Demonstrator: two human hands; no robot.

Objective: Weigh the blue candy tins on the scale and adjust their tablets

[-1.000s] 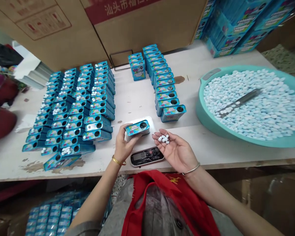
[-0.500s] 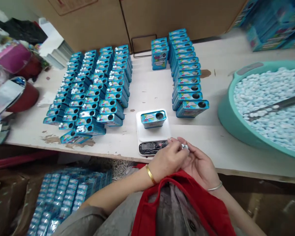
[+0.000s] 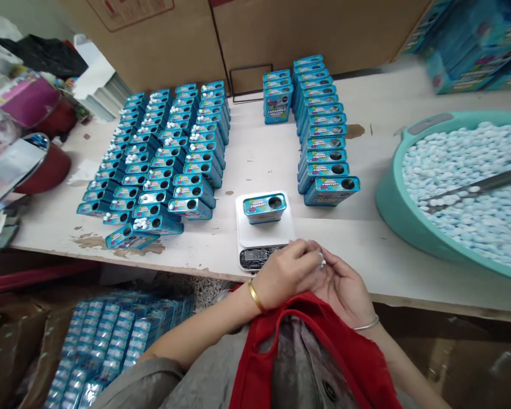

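A blue tin (image 3: 264,209) with a dark round hole in its top stands on the white scale (image 3: 266,234), whose display is lit. My left hand (image 3: 287,272), with a gold bracelet, lies at the scale's lower right corner, fingers closed over my right palm. Small white candies (image 3: 322,263) show at its fingertips. My right hand (image 3: 344,287) is cupped palm up beneath it, its fingers bent; what lies in the palm is mostly hidden. To the right sits a turquoise tub (image 3: 389,196) of pale blue and white candies, with a dark metal scoop (image 3: 489,184) in it.
Rows of blue tins (image 3: 164,153), many with candies on top, cover the left of the table (image 3: 255,142). Another column of tins (image 3: 322,125) stands right of centre. A cardboard box (image 3: 323,31) closes off the back. Wrapped packs (image 3: 106,335) lie below the table's edge.
Fewer candies show between my fingers, and my left fingers have closed further over the right palm. The scale's display reads differently. The view has shifted slightly.
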